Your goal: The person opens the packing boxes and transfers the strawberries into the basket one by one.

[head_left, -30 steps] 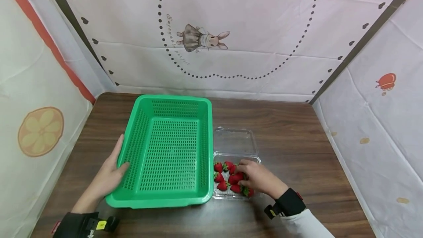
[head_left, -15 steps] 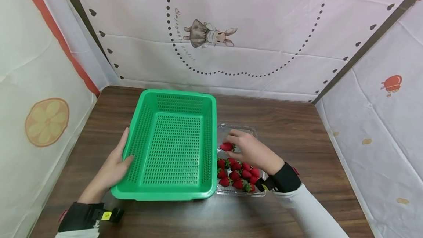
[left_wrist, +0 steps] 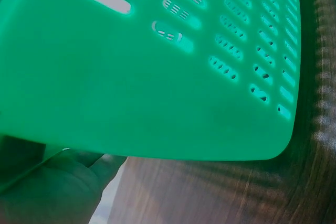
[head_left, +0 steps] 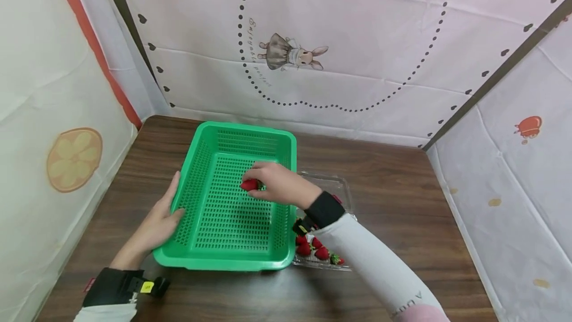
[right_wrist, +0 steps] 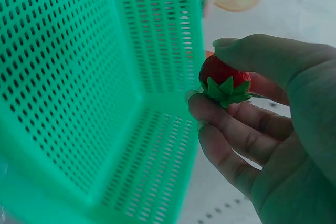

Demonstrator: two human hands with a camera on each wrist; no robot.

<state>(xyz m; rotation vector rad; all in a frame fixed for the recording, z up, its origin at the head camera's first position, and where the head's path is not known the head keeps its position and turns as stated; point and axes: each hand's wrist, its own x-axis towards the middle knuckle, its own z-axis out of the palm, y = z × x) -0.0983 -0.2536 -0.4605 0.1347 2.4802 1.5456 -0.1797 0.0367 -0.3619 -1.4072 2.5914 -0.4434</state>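
Note:
My right hand (head_left: pixel 281 183) is over the inside of the green plastic basket (head_left: pixel 292 163) and pinches a strawberry (head_left: pixel 250 185) between thumb and fingers. In the right wrist view, the strawberry (right_wrist: pixel 223 80) shows its green leafy cap, with the basket's perforated walls behind. My left hand (head_left: pixel 158 225) grips the basket's left rim, thumb over the inner side and fingers along the outside. To the right of the basket, a clear plastic clamshell box (head_left: pixel 328 266) lies with its lid open. Several strawberries (head_left: pixel 321 253) are in it, partly hidden by my right forearm.
A brown wood-grain table (head_left: pixel 384 188) carries everything. Printed white cloth (head_left: pixel 380 39) stands as walls at the back and both sides, the left one close beyond my left hand. The box's clear lid (head_left: pixel 328 183) lies flat behind its tray.
My right hand has picked a strawberry out of the clear box, lifted it and carried it left over the basket. My left hand has stayed on the basket's rim.

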